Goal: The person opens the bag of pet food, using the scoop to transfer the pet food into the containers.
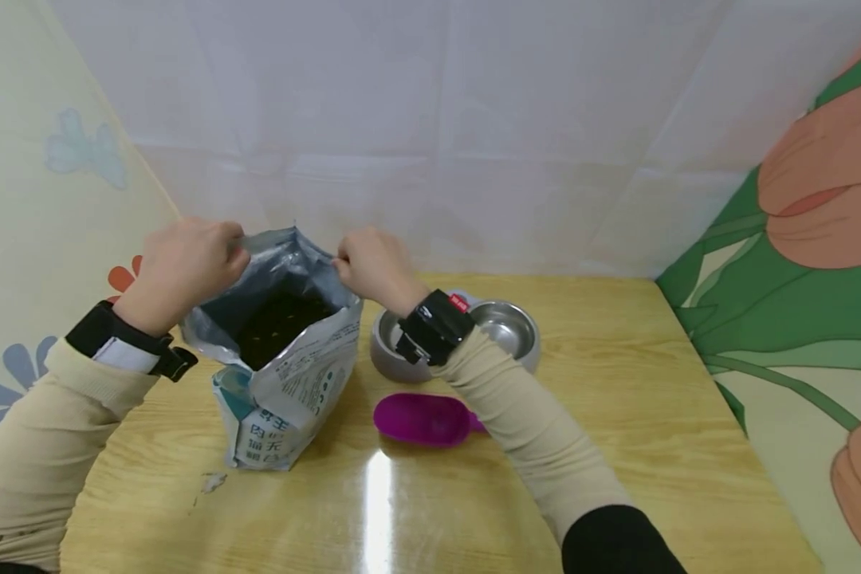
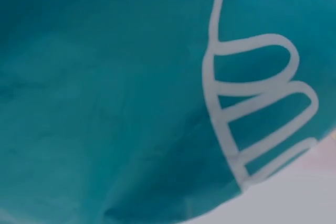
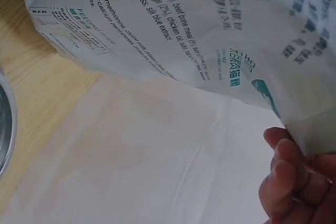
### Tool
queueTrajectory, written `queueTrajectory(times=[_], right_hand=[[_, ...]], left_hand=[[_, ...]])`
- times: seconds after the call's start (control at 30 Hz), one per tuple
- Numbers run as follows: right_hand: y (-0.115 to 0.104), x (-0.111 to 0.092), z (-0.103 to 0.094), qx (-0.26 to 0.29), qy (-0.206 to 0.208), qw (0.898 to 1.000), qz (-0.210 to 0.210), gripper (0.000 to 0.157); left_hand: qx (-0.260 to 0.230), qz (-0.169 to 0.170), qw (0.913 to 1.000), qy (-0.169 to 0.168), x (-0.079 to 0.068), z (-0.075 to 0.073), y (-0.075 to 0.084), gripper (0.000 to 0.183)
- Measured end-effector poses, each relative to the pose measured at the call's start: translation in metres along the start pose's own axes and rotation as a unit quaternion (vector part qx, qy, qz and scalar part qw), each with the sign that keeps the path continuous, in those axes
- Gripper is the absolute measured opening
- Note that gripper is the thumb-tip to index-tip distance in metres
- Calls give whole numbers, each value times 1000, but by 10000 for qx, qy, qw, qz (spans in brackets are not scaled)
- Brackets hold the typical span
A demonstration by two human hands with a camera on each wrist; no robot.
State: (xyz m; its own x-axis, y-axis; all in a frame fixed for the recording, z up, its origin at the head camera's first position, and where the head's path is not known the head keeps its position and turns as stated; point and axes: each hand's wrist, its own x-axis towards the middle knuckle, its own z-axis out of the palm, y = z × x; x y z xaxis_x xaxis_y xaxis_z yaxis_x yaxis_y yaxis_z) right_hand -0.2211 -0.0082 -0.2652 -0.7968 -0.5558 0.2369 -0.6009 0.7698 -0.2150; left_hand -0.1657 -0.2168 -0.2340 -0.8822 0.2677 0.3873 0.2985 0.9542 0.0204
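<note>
A white and teal cat food bag (image 1: pixel 312 375) stands on the table with its mouth wide apart, showing silver lining and dark kibble (image 1: pixel 280 323) inside. My left hand (image 1: pixel 190 259) grips the left side of the bag's rim. At the opposite side, my right hand (image 1: pixel 376 267) pinches the rim between thumb and fingers; the right wrist view shows these fingers (image 3: pixel 283 177) curled at the bag's edge. Teal bag surface (image 2: pixel 131 87) with a white line drawing fills most of the left wrist view, and the left hand is out of sight there.
A magenta scoop (image 1: pixel 423 420) lies on the wooden table (image 1: pixel 603 359), right of the bag. Behind it sits a double pet bowl (image 1: pixel 505 327) with metal insides, partly covered by my right wrist. A white sheet (image 1: pixel 531 159) hangs along the table's back edge.
</note>
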Motion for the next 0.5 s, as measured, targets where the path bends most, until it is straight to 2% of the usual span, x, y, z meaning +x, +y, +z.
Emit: queueTrajectory(times=[0.3,0.5], right_hand=[[6,-3,4,123,129,9998,-85,35],[8,-5,3,151,-55,9999,52,25]], left_hand=[[14,40,10000,-48,-1,1,-1,22],[-62,-44,9997,-242,-1,-1,-1,17]])
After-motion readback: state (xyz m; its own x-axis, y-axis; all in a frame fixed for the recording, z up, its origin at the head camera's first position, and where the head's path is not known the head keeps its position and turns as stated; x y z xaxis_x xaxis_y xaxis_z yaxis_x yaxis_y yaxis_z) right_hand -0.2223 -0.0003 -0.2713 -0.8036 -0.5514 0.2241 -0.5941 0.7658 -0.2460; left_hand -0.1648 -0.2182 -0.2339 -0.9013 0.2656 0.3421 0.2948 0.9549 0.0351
